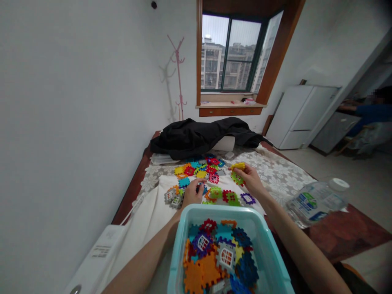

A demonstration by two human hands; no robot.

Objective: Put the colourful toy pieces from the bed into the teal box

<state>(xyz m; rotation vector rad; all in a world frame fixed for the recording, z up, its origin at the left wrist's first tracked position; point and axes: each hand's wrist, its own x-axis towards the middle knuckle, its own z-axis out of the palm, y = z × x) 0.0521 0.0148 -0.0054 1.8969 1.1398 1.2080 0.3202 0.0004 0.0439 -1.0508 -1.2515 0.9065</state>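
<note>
Colourful interlocking plastic tiles (200, 171) lie spread on a white cloth (153, 204) over a bed. My right hand (249, 178) is closed around a yellow tile (238, 166) and a green tile (236, 178), held just above the spread. My left hand (192, 192) rests with curled fingers on a blue tile (202, 187), beside grey window tiles (173, 198). A light blue bin (260, 241) holding several more tiles stands close in front of me, between my forearms.
A black coat (199, 136) lies across the far end of the bed. A plastic water bottle (317, 201) lies at the right. A white device (101, 251) sits near left. A coat stand (178, 73), window, white cabinet (301, 116) and a seated person (372, 112) are beyond.
</note>
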